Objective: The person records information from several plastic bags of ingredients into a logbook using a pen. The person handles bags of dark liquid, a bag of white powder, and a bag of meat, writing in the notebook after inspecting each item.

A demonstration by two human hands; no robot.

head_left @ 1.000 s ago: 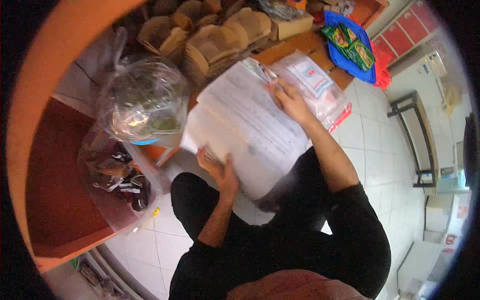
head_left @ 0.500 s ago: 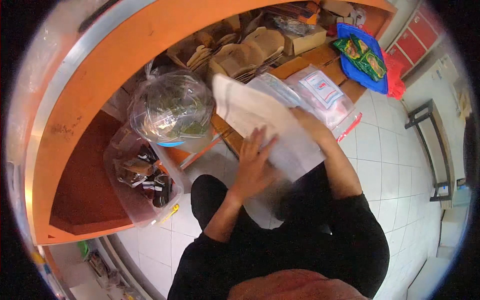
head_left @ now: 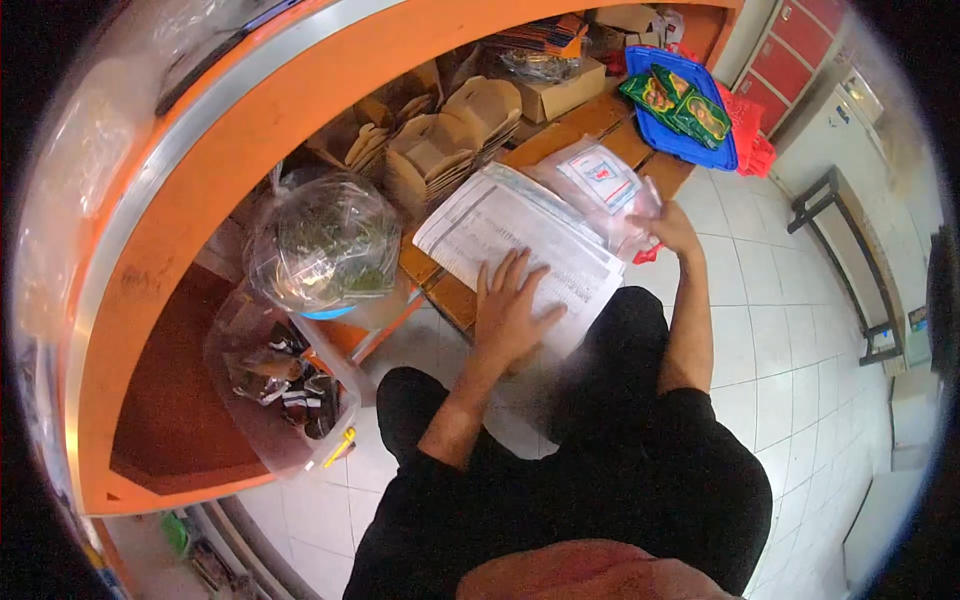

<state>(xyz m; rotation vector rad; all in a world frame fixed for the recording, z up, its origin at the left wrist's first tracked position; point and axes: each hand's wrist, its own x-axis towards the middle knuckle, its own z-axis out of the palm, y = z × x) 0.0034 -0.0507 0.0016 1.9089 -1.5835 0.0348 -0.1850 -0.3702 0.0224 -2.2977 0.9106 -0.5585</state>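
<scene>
A stack of printed white paper sheets [head_left: 490, 215] lies slanted on the wooden bench [head_left: 450, 295]. My left hand [head_left: 512, 310] rests on the sheets with its fingers spread. Beside the stack, to its right, is a clear plastic packet [head_left: 600, 180] with a blue-bordered white label and pinkish contents. My right hand [head_left: 672, 228] pinches the packet's right edge, where some of the plastic stands up at the fingertips. Part of the packet's lower edge shows red near the paper's corner.
Folded brown cardboard food boxes [head_left: 440, 145] are stacked behind the paper. To the left stand a knotted clear bag of green leaves [head_left: 335, 240] and a plastic tub [head_left: 290, 390] with small packets. A blue tray [head_left: 690, 150] holds green packets at the far right.
The paper, lifted and tilted before, now lies flat with its printed side up. My right hand has left the paper and moved right to the packet's edge. The view has shifted slightly.
</scene>
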